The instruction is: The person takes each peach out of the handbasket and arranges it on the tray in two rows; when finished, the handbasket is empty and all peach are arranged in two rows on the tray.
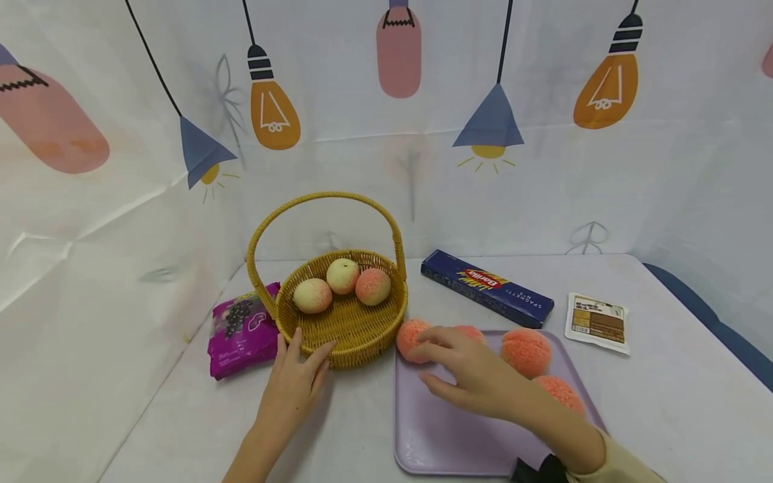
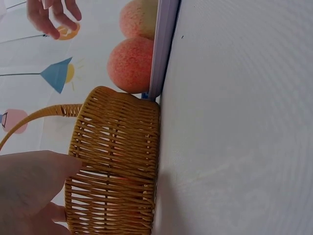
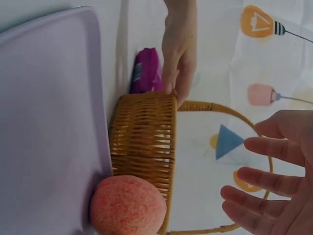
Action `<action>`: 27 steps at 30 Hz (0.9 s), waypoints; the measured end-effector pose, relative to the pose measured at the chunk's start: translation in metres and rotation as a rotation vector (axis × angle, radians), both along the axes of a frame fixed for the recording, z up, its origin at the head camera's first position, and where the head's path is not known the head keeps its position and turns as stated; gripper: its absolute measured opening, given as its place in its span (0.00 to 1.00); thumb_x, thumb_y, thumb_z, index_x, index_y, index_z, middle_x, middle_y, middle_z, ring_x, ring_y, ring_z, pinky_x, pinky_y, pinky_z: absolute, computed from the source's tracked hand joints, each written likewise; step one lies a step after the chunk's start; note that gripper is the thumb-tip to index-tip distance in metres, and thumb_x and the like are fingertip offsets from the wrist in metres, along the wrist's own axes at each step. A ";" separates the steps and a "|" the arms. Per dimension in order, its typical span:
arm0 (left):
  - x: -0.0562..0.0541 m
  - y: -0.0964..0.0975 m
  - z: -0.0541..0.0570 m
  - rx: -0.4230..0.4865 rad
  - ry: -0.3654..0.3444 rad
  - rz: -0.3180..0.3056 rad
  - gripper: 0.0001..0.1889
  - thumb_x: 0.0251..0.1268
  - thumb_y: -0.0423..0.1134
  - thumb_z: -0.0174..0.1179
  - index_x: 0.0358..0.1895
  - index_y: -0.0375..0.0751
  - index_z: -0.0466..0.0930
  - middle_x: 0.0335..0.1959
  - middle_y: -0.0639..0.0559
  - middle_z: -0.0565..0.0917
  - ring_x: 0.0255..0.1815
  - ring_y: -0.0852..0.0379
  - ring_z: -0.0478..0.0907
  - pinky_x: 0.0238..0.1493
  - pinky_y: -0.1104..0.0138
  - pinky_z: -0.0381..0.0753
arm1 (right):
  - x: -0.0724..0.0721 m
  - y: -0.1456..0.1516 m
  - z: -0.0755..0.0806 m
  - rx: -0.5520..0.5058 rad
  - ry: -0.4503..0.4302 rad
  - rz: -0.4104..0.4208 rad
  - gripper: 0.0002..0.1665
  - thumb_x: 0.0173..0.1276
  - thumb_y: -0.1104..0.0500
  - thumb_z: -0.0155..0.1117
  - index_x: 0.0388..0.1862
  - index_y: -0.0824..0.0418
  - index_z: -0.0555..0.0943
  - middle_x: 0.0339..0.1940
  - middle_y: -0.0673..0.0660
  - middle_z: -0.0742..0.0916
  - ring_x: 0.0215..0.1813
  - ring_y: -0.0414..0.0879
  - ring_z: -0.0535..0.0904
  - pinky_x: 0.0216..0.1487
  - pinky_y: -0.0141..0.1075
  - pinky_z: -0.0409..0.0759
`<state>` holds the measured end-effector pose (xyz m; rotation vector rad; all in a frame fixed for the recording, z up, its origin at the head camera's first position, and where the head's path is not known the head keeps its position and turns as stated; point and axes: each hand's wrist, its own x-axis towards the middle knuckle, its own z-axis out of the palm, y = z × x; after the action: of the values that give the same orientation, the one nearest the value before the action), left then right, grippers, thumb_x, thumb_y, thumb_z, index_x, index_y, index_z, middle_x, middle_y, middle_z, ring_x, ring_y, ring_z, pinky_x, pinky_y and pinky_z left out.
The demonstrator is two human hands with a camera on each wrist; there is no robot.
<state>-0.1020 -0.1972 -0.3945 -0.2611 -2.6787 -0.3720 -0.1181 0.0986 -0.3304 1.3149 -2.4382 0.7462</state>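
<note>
A wicker basket [image 1: 347, 332] with a tall handle holds 3 peaches, among them a pale one [image 1: 312, 296] and a pinker one [image 1: 373, 286]. At its near side my left hand [image 1: 292, 382] grips the rim, thumb and fingers straddling the edge in the right wrist view. My right hand [image 1: 477, 372] hovers over the lilac tray [image 1: 447, 439], fingers spread and holding nothing. Several pink peaches lie on the tray: one peach [image 1: 410, 342] by the basket, another [image 1: 471, 333] partly behind the hand, and two [image 1: 526, 352] at the right side.
Left of the basket lies a purple snack bag [image 1: 241, 335]. Behind the tray is a blue spaghetti box [image 1: 488, 288], with a white and brown packet [image 1: 598, 323] to its right. A printed white curtain [image 1: 338, 161] hangs behind the table.
</note>
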 end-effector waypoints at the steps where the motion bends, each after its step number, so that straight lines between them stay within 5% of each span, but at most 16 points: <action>1: 0.000 0.000 0.000 0.000 -0.005 0.003 0.16 0.62 0.40 0.58 0.53 0.55 0.78 0.60 0.23 0.63 0.62 0.21 0.50 0.53 0.38 0.64 | -0.001 -0.001 0.000 -0.004 0.007 0.008 0.14 0.59 0.56 0.64 0.46 0.49 0.79 0.48 0.45 0.78 0.50 0.38 0.74 0.48 0.34 0.77; 8: 0.000 0.001 0.001 0.010 -0.025 0.026 0.15 0.62 0.41 0.59 0.53 0.55 0.79 0.60 0.25 0.64 0.61 0.21 0.51 0.48 0.37 0.68 | -0.008 -0.016 0.006 -0.059 0.055 0.108 0.15 0.59 0.60 0.63 0.47 0.54 0.79 0.49 0.49 0.78 0.48 0.38 0.74 0.44 0.25 0.75; 18: 0.001 0.001 0.001 0.001 -0.016 0.035 0.15 0.62 0.42 0.58 0.52 0.56 0.79 0.60 0.26 0.65 0.61 0.21 0.53 0.46 0.37 0.69 | -0.021 -0.039 0.018 0.055 -0.032 0.039 0.16 0.62 0.54 0.62 0.49 0.54 0.79 0.51 0.51 0.78 0.52 0.41 0.73 0.51 0.36 0.75; 27: -0.001 -0.001 -0.001 -0.014 0.010 0.036 0.15 0.61 0.42 0.60 0.51 0.57 0.79 0.59 0.26 0.67 0.60 0.22 0.55 0.51 0.39 0.67 | -0.050 -0.066 0.016 0.159 -0.049 -0.017 0.18 0.63 0.52 0.61 0.51 0.54 0.78 0.51 0.52 0.77 0.51 0.44 0.73 0.50 0.38 0.74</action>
<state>-0.1027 -0.1986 -0.3958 -0.2175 -2.6734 -0.3406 -0.1683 0.0323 -0.3145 1.3443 -2.5907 0.5972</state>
